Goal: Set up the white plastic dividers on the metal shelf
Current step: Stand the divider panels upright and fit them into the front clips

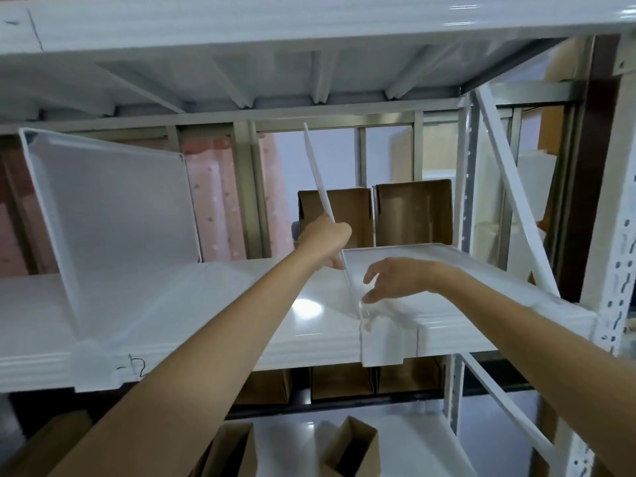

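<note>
Right hand [392,280] hovers with fingers spread and loosely curled over the front edge of the metal shelf [206,304], holding nothing. Left hand [323,241] grips an upright white divider [318,173] seen edge-on, mid-shelf. Another divider [113,215] stands at the left; a third [430,266], probably flat, lies at the right end.

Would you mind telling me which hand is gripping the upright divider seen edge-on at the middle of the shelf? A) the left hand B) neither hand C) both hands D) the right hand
A: the left hand is curled round the thin edge-on divider, while the right hand hovers open beside its base.
</note>
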Tool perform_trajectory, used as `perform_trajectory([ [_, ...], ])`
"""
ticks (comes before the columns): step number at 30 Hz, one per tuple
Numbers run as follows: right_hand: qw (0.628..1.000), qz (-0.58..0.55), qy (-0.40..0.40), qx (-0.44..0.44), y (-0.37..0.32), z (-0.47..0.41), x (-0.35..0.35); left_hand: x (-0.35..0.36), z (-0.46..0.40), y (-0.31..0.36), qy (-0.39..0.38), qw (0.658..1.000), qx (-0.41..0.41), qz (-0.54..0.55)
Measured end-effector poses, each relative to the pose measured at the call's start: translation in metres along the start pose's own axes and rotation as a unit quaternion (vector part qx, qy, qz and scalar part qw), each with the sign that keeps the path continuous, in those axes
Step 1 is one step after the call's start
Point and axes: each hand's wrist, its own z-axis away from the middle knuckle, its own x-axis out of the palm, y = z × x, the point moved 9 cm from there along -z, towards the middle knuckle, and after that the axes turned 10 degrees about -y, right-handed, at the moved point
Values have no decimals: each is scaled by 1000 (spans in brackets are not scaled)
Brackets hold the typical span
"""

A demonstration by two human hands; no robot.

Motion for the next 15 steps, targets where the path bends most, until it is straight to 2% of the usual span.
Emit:
perform_trajectory([
  [3, 997, 68, 8, 23, 4, -6, 12, 3, -4, 3, -10, 1000, 0, -21],
  [9, 984, 122, -71, 104, 27, -6, 32, 7, -1, 17, -19, 997, 15, -74],
  [12, 976, 186, -47, 101, 28, 0, 32, 10, 1, 22, -19, 995, 24, -100],
  [15, 976, 179, -47, 116, 33, 5, 31, 14, 2, 25, -22, 993, 35, -113],
])
